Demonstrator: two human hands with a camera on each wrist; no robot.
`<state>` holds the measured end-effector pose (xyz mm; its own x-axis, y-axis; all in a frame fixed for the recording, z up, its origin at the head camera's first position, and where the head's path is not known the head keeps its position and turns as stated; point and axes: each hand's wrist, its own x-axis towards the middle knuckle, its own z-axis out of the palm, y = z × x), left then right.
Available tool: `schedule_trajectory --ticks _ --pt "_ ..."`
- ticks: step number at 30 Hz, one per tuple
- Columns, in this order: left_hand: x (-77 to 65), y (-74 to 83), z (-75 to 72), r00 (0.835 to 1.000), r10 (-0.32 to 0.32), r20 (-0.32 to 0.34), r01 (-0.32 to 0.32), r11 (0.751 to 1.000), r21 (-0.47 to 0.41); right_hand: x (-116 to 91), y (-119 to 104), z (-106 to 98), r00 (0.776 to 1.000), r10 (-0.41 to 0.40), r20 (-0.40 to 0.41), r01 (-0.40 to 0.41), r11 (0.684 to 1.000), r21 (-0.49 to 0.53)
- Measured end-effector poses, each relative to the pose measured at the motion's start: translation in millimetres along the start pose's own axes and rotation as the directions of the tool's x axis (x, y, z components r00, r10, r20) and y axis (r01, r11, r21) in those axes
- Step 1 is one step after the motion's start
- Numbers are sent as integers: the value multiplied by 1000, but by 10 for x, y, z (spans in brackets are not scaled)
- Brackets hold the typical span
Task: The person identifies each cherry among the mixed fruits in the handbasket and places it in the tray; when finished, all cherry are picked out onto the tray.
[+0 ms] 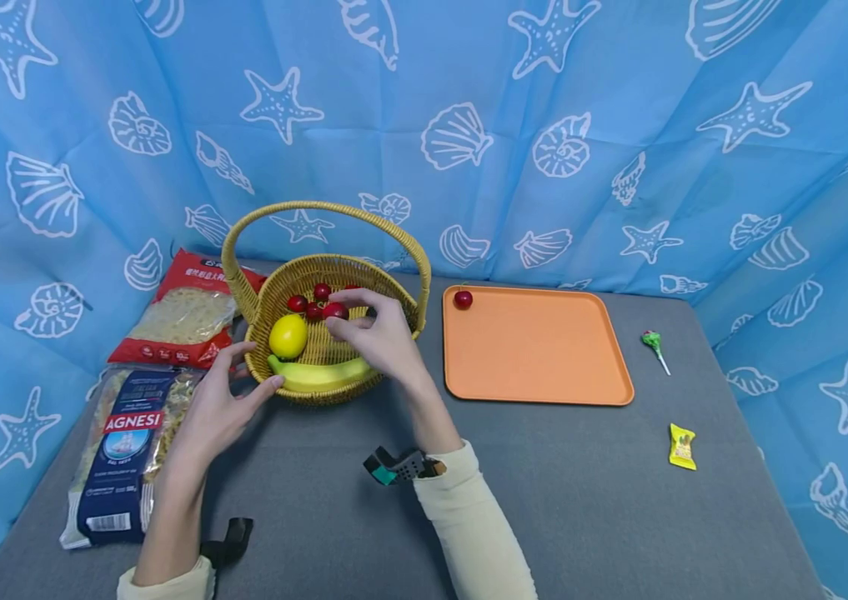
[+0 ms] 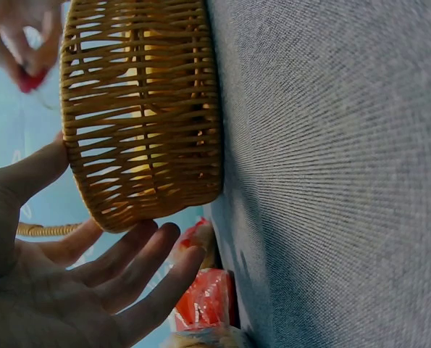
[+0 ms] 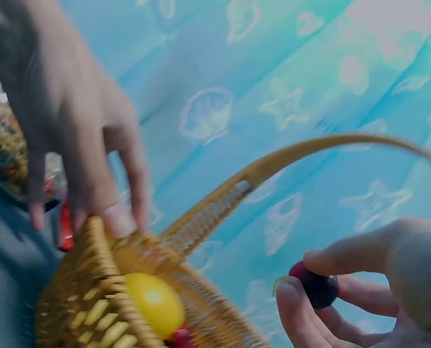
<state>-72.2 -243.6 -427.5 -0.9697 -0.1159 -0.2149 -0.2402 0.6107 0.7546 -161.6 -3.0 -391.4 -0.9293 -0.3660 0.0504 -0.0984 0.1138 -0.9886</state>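
A wicker basket [image 1: 311, 398] with a tall arched handle holds a lemon [image 1: 288, 337], a banana [image 1: 322, 376] and several cherries [image 1: 298, 303]. At the basket's left end, my left hand [image 1: 219, 417] holds it, thumb on the near rim and fingers along the outer side in the left wrist view. My right hand [image 1: 386, 337] pinches a dark red cherry [image 3: 315, 285] between thumb and fingertips, over the basket. Its thin stem shows in the left wrist view. Another cherry [image 1: 463, 299] lies in the far left corner of the orange tray [image 1: 536, 346].
Left of the basket lie a red pasta bag [image 1: 187, 312] and a dark blue AGNESI pasta bag [image 1: 123, 458]. A green-wrapped lollipop [image 1: 652, 342] and a yellow-wrapped candy [image 1: 682, 447] lie right of the tray. A blue curtain [image 1: 499, 200] hangs behind the grey table [image 1: 544, 492].
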Motion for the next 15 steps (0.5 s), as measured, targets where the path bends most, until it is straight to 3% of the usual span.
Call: schedule_trajectory --ticks 9,15 --pt "-7 1 -11 1000 -2 -1 2 1000 6 -455 -238 -457 982 -181 -44 180 983 -42" --pt "-4 7 -8 1000 -1 3 1 1000 4 -636 -205 -895 948 -304 -96 298 952 -75"
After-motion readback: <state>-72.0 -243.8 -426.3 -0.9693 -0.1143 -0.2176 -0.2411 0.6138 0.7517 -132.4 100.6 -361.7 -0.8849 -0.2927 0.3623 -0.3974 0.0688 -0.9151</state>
